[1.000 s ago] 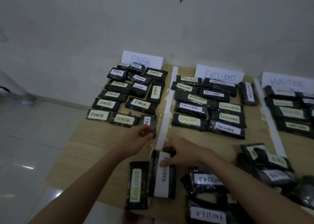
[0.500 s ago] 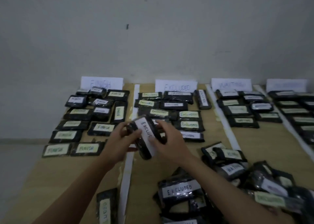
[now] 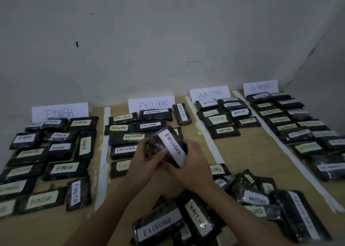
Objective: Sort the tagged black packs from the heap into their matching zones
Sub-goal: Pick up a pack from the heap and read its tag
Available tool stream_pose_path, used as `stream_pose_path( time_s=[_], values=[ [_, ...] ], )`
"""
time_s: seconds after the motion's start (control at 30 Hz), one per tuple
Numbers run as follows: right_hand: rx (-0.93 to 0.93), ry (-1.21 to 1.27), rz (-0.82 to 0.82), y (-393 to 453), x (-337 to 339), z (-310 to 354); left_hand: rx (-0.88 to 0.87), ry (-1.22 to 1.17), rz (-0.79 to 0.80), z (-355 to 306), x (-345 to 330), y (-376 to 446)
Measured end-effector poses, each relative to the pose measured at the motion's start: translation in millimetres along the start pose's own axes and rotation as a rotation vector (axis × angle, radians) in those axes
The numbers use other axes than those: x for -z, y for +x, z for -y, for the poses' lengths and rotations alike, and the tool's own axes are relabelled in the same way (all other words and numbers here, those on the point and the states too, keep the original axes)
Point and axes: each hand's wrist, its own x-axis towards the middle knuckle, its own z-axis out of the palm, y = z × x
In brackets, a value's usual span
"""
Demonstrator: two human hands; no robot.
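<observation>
Both hands hold one black pack tagged EXCLUDED (image 3: 169, 145) above the wooden surface (image 3: 248, 152), over the near rows of the EXCLUDED zone. The left hand (image 3: 147, 161) grips the pack's left side with curled fingers; the right hand (image 3: 194, 163) wraps round its lower right end, thumb beneath. The pack is tilted, its white tag running diagonally from upper left to lower right between the two hands. Behind it, the EXCLUDED sign (image 3: 152, 104) stands against the wall, with like-tagged packs laid in rows before it. White paper strips (image 3: 103, 152) divide the surface into zones: the FINISH sign (image 3: 59, 112) and its packs at left, the WAITING sign (image 3: 209, 93) to the right, and a fourth sign (image 3: 260, 87) at far right, blurred but apparently reading IN PROGRESS. The unsorted heap (image 3: 233, 208) lies nearest the camera, under and to the right of the forearms, with EXCLUDED, WAITING and FINISH tags visible.
</observation>
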Motion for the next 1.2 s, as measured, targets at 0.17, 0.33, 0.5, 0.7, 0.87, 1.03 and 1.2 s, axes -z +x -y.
stream_pose_path(
  time_s=[0.17, 0.33, 0.5, 0.7, 0.87, 1.03, 1.2],
  values=[
    [-0.25, -0.198, -0.003, 39, 28, -39, -0.002, 0.214, 0.092, 8, -23, 11],
    [-0.392, -0.316, 0.068, 76, 19, -65, -0.016, 0.329, 0.141, 10, -29, 12],
    [-0.415, -0.369, 0.092, 89, 1, -76, 0.005, 0.361, 0.122, 17, -27, 8],
    [-0.283, -0.386, 0.066, 77, 13, -85, -0.008, 0.451, 0.113, 27, -19, 3],
    [0.197, -0.116, 0.423, 48, 36, -87, 0.003, 0.488, 0.126, 36, -15, -5],
    [0.243, -0.285, 0.865, 35, 43, -77, -0.003, 0.515, 0.159, 40, -15, -13],
    [0.289, -0.47, 0.902, 40, 36, -63, 0.001, 0.513, 0.175, 39, -19, -15]
  ],
)
